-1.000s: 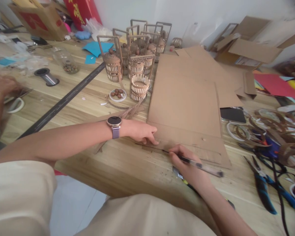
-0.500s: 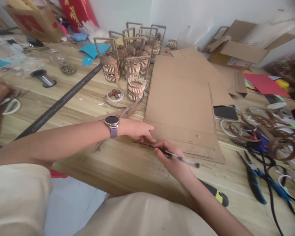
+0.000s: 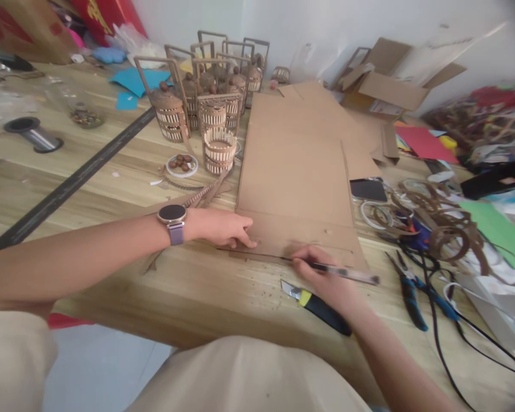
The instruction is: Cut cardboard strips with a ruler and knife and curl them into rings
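My left hand (image 3: 228, 229), with a watch (image 3: 172, 214) on its wrist, rests on the near left corner of a large cardboard sheet (image 3: 294, 166). Its index finger and thumb are stretched apart; the other fingers are partly hidden. A pen (image 3: 355, 274) with a clear barrel is gripped in my right hand (image 3: 320, 272). The tip points left, low over the sheet's near edge, where a thin cardboard strip (image 3: 332, 253) lies. A dark line runs between the two hands along that edge. Just below my right hand lies a utility knife (image 3: 321, 309), blade out.
Several small bamboo baskets (image 3: 170, 117) with tall handles stand behind my left hand, near a dish (image 3: 182, 166) of brown beads. Pliers (image 3: 407, 286), black cables and brown rings (image 3: 448, 240) crowd the right side. An open carton (image 3: 386, 86) stands at the back.
My right hand has slid the pen rightward along the cardboard edge, away from my left hand. The view has shifted right, uncovering the knife blade; another person's hand with scissors has left the view.
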Motion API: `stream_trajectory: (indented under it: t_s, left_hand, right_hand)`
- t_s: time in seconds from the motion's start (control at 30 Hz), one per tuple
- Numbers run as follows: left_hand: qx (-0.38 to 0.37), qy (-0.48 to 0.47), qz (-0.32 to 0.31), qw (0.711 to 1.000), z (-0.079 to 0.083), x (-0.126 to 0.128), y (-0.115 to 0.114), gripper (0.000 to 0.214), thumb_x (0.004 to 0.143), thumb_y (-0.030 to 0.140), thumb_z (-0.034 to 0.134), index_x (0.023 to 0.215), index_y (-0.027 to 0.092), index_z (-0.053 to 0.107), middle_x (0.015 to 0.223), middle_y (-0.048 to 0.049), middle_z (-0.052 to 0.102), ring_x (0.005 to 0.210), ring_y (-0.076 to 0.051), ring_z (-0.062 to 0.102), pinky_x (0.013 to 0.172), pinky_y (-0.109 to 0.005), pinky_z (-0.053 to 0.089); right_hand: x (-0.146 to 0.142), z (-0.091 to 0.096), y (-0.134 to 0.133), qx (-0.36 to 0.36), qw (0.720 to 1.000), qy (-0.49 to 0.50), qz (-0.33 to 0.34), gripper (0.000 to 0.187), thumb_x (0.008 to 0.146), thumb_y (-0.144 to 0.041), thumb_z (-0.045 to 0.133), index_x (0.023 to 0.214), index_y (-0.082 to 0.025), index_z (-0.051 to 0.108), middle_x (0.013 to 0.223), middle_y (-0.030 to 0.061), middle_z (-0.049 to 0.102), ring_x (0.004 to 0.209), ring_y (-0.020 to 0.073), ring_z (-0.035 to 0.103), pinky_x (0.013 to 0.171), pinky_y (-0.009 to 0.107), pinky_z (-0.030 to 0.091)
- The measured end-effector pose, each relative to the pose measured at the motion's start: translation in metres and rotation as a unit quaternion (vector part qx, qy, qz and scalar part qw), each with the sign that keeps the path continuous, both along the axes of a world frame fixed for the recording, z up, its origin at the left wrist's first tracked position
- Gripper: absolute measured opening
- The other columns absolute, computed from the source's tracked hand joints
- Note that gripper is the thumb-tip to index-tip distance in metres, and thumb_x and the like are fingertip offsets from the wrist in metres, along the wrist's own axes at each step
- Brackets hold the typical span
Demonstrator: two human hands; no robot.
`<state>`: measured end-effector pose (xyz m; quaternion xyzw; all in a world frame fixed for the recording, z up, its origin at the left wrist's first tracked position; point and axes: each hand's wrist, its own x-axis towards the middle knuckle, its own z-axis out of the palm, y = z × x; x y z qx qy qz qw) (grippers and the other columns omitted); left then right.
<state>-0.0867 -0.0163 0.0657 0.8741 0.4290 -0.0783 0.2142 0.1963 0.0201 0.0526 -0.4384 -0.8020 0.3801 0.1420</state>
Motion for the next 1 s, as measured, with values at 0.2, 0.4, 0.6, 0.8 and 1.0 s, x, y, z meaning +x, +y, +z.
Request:
stream_trajectory:
  t_s: [0.2,0.4,0.6,0.8,1.0]
  left_hand:
    - [0.064,-0.001,-0.021,0.998,0.005,0.012,-0.001,0.028,0.086,0.022,0.069,0.113,0.028,0.071,0.093,-0.0029,0.057,0.074,-0.016,0.054,0.056,-0.027,0.031]
    - [0.159,0.000,0.002,0.987,-0.002,0.054,-0.002,0.008,0.088,0.023,0.064,0.085,0.016,0.066,0.091,-0.0073,0.060,0.078,-0.020,0.056,0.058,-0.029,0.037]
    - [0.181,0.071,0.115,0.974,-0.004,0.058,0.007,0.014,0.091,0.016,0.052,0.091,0.013,0.066,0.094,-0.0113,0.063,0.085,-0.024,0.059,0.061,-0.032,0.041]
    - [0.242,0.098,0.224,0.939,-0.007,0.056,0.010,0.026,0.096,0.015,0.041,0.086,0.011,0.064,0.090,-0.0136,0.062,0.085,-0.026,0.057,0.071,-0.037,0.043]
    - [0.193,-0.005,0.107,0.975,-0.018,0.080,-0.022,0.020,0.094,0.036,0.060,0.093,0.016,0.064,0.101,-0.0089,0.064,0.093,-0.024,0.056,0.079,-0.035,0.046]
  right_hand:
    - [0.126,0.039,0.054,0.092,0.963,-0.193,-0.166,0.027,0.066,-0.050,0.058,0.072,-0.025,0.067,0.069,0.0081,0.070,0.062,0.0266,0.063,0.057,0.039,0.048]
    - [0.088,0.023,0.084,0.239,0.921,-0.292,-0.098,0.018,0.076,-0.031,0.055,0.082,-0.020,0.069,0.083,0.0122,0.072,0.072,0.0265,0.066,0.061,0.036,0.045]
    - [0.036,0.014,0.087,0.250,0.944,-0.216,-0.006,0.040,0.087,-0.031,0.052,0.124,-0.016,0.058,0.093,0.0089,0.072,0.081,0.0238,0.066,0.070,0.035,0.048]
    - [0.056,0.031,0.012,0.146,0.945,-0.197,0.217,0.019,0.088,-0.037,0.063,0.099,-0.022,0.066,0.096,0.0068,0.069,0.084,0.0220,0.066,0.070,0.032,0.049]
    - [0.074,0.009,-0.029,0.145,0.937,-0.251,0.196,0.031,0.075,-0.023,0.076,0.103,-0.020,0.064,0.100,0.0083,0.066,0.093,0.0274,0.065,0.078,0.040,0.053]
